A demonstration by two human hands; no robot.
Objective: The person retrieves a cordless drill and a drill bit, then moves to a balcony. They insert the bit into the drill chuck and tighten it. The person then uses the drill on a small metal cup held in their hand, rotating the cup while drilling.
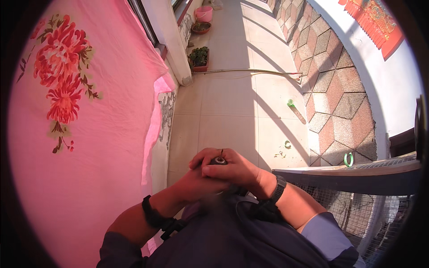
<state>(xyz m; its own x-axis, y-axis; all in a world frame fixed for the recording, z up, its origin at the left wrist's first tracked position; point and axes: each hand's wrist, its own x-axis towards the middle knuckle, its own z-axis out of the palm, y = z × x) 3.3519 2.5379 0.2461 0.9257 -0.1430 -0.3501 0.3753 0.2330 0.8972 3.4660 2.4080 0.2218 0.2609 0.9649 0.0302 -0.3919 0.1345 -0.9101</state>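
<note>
Close to my body, my two hands are held together. My right hand [239, 168] is closed around the upper part of a dark, round-ended thing [218, 161] with a pale ring at its tip. My left hand [196, 183] is closed just beneath and beside it, overlapped by the right. Most of the dark thing is hidden by the fingers, so its kind cannot be made out. Each wrist wears a black strap.
A pink cloth [116, 116] with red flowers hangs at the left. Potted plants [199, 58] and a pink bucket [203, 14] line the far wall. A hose [250, 70] crosses the tiled floor. Green plastic bits [290, 103] lie right; a wire-mesh frame [353, 205] stands near right.
</note>
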